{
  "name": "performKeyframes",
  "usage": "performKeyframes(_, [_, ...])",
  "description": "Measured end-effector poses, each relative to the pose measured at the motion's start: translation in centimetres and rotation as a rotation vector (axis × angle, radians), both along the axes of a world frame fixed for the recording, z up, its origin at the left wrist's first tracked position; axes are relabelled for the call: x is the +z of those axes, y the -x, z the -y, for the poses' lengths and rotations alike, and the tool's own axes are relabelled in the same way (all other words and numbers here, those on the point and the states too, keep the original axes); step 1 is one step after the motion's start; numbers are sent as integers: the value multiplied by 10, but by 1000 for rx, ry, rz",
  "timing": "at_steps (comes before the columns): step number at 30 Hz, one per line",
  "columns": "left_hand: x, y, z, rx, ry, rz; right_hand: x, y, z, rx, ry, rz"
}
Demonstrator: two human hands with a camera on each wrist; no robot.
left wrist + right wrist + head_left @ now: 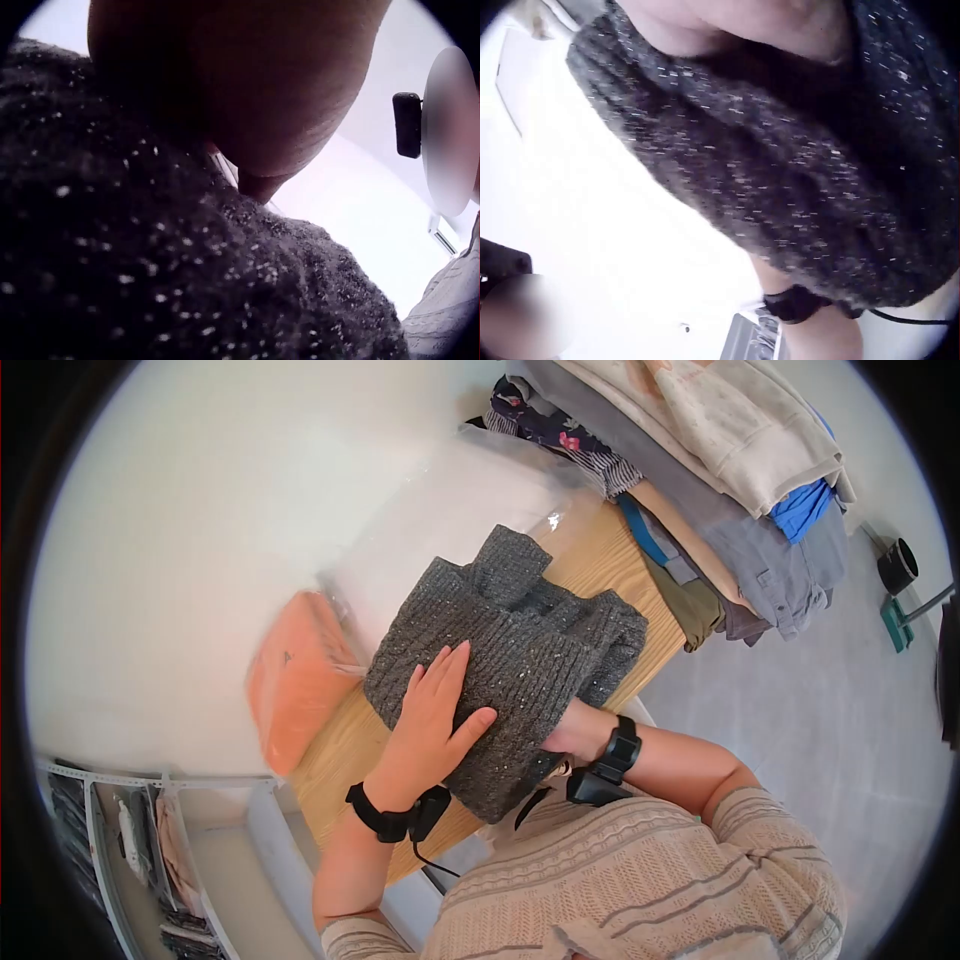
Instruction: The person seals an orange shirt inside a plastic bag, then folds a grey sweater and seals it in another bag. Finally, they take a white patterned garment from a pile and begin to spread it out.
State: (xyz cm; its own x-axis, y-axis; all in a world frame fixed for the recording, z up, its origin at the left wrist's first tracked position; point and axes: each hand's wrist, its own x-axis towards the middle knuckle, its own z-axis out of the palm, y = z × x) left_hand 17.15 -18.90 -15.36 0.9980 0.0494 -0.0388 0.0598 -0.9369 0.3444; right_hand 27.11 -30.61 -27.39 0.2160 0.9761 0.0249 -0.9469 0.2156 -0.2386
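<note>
A dark grey speckled knit sweater (490, 660), partly folded, lies on a wooden table (345, 760). My left hand (428, 710) rests on top of it, fingers straight and spread, thumb out to the side. The left wrist view shows that hand (232, 82) against the speckled knit (187, 262). At the sweater's near right side, my right hand (580, 730) reaches in under a fold, its fingers hidden by the fabric. In the right wrist view, the knit (742, 165) wraps around this hand (742, 26), and I cannot tell whether its fingers grip the cloth.
An orange garment in clear plastic (300, 680) leans by the wall at the table's left end. A clear plastic bag (450, 500) lies behind the sweater. Piled clothes (700, 470) stand at the far right. Shelving (230, 850) is at lower left, a green dustpan (897, 625) on the right floor.
</note>
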Motion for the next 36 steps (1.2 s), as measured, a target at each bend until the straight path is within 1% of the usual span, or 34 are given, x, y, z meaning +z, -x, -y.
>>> performKeyframes(1, [-1, 2, -2, 31, 4, -2, 3, -3, 3, -2, -4, 2])
performKeyframes(3, [-4, 3, -5, 3, 3, 6, 25, -16, 21, 37, 140, 93])
performKeyframes(4, [-5, 3, -5, -22, 8, 14, 19, -25, 31, 36, 141, 96])
performKeyframes(6, [-9, 3, -3, -39, -3, 33, 3, -47, 58, 48, 135, 241])
performKeyframes(7, [-12, 2, -2, -56, -15, 49, 9, -55, 68, 50, 146, 247])
performKeyframes(9, [-10, -1, 6, -86, -14, 69, 33, -69, 87, 111, -66, 225])
performKeyframes(10, [-12, -2, 10, -116, -26, 86, 33, -77, 95, 114, -53, 229])
performKeyframes(11, [-16, -3, 15, -113, -12, 93, 33, -86, 104, 77, 71, 238])
performKeyframes(12, [-20, -4, 19, -160, -145, 70, 35, -92, 110, 38, 193, 246])
performKeyframes(13, [-24, -6, 22, -208, -281, 46, 41, -96, 113, 38, 203, 252])
performKeyframes(15, [-33, -6, 25, -211, -293, 93, 53, -102, 116, -374, 516, 509])
performKeyframes(16, [-35, -7, 26, -210, -302, 109, 57, -104, 114, -372, 522, 515])
performKeyframes(18, [-36, -6, 27, -213, -320, 122, 64, -105, 101, -817, 673, 1323])
performKeyframes(19, [-37, -6, 27, -213, -319, 122, 74, -105, 94, -816, 674, 1323])
performKeyframes(21, [-36, -7, 27, -225, -314, 143, 103, -110, 72, -293, 560, 1630])
performKeyframes(23, [-35, -8, 27, -233, -328, 143, 111, -119, 36, -127, 617, 1699])
performKeyframes(25, [-35, -8, 28, -241, -345, 148, 115, -131, 1, -47, 699, 1740])
performKeyframes(26, [-35, -8, 28, -245, -335, 149, 116, -136, -16, -68, 695, 1746])
performKeyframes(28, [-33, -7, 28, -241, -328, 149, 114, -145, -46, 88, 828, 1618])
performKeyframes(29, [-31, -6, 29, -239, -340, 159, 109, -150, -59, 75, 820, 1629])
performKeyframes(30, [-30, -6, 29, -238, -335, 153, 104, -153, -71, 143, 805, 1626])
performKeyframes(31, [-31, -6, 29, -238, -326, 147, 99, -157, -80, 211, 793, 1622])
performKeyframes(33, [-31, -5, 28, -237, -331, 151, 102, -154, -82, 177, 784, 1650])
performKeyframes(36, [-28, -5, 28, -262, -325, 149, 100, -157, -84, 203, 826, 1627])
